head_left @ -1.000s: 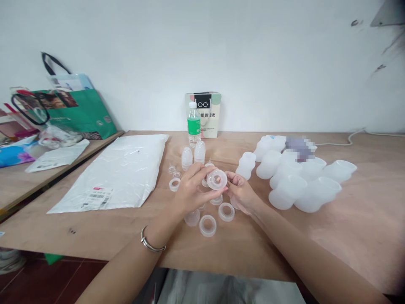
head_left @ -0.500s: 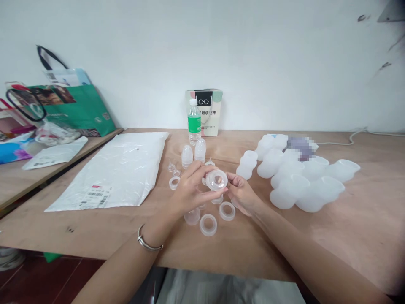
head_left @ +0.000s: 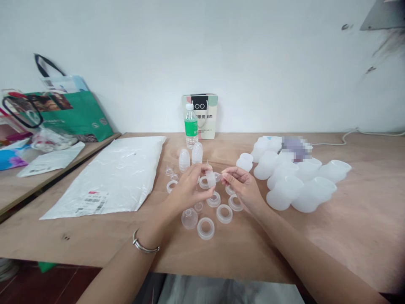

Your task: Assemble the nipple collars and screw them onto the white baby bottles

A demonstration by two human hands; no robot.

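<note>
My left hand (head_left: 194, 185) grips a translucent white bottle collar ring (head_left: 211, 179), turned on its side. From the ring's right side a clear silicone nipple (head_left: 217, 176) sticks out, and my right hand (head_left: 242, 185) pinches its tip between thumb and fingers. On the table below lie several loose collar rings, such as one ring (head_left: 206, 228) at the front and another ring (head_left: 224, 214) behind it. A clear dome cap (head_left: 189, 218) rests left of them. Several small clear nipples (head_left: 169, 171) lie left of my left hand. Two capped bottle tops (head_left: 184, 160) stand behind it.
Several frosted white bottle bodies (head_left: 284, 192) cluster on the right of the table. A white plastic mailer (head_left: 107, 173) lies on the left. A water bottle (head_left: 191, 128) and a paper bag (head_left: 209, 122) stand at the wall. A green bag (head_left: 79, 112) sits far left.
The collar ring has turned from facing me to edge-on. My right hand has moved from the ring's rim to pinching the nipple's tip. The view has shifted slightly.
</note>
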